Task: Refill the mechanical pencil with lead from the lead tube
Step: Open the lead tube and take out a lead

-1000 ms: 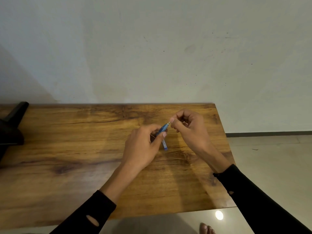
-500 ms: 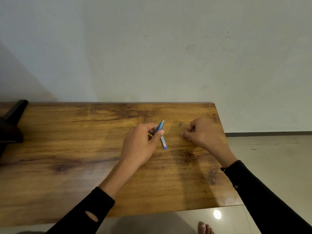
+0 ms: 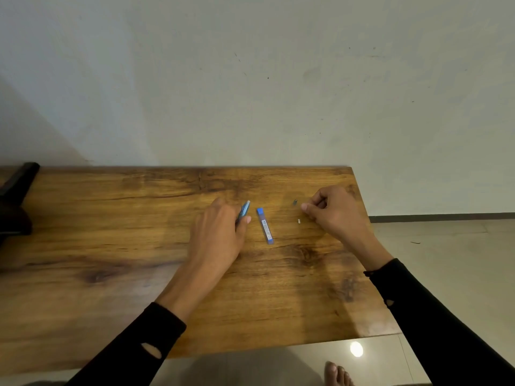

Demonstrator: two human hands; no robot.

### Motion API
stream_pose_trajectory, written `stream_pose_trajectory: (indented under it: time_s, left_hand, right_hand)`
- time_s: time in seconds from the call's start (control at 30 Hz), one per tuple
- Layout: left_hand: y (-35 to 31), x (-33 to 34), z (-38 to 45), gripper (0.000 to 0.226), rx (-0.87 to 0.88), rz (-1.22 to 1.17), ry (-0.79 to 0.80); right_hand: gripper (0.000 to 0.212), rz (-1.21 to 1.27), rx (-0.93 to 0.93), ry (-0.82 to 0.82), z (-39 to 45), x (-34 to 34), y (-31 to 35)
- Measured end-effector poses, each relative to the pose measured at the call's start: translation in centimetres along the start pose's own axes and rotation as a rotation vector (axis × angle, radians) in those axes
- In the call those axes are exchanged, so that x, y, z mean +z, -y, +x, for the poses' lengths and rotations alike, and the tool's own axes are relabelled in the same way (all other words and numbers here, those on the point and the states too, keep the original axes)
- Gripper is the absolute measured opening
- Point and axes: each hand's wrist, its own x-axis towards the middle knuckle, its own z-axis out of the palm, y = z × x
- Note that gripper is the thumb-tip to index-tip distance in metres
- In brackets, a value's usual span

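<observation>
My left hand [image 3: 218,234] holds the blue mechanical pencil [image 3: 244,209] low over the wooden table [image 3: 111,246], its pale end pointing away from me. Just to its right the blue lead tube [image 3: 265,225] lies flat on the table, free of both hands. Farther right lie two tiny pieces: a dark cap [image 3: 294,202] and a small white eraser [image 3: 299,221]. My right hand [image 3: 333,211] rests beside them with its fingers curled and pinched; I cannot tell whether anything is between the fingertips.
A black object [image 3: 15,201] sits at the table's far left edge. The table's right edge runs just past my right hand, with tiled floor [image 3: 446,260] beyond. A bare foot [image 3: 338,374] shows below the near edge. A plain wall stands behind.
My hands have drawn apart. The right hand left the pencil's end and went right to the table, where the small pieces now lie. The left hand shifted left, uncovering the lead tube.
</observation>
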Motion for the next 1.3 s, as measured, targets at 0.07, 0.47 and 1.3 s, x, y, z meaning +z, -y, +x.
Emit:
stream_pose_trajectory:
  time_s: [0.07, 0.47, 1.3]
  left_hand:
    - [0.1, 0.3, -0.1, 0.027, 0.008, 0.054, -0.038]
    - [0.0, 0.9, -0.1, 0.036, 0.037, 0.2, 0.008]
    - [0.5, -1.3, 2.2, 0.042, -0.476, -1.378, 0.069]
  right_hand:
    - [0.02, -0.004, -0.031, -0.018, -0.1, 0.1, 0.2]
    - [0.022, -0.061, -0.197, -0.082, -1.5, 2.9, 2.0]
    - [0.013, -0.218, -0.453, -0.299, -6.1, 6.3, 4.0]
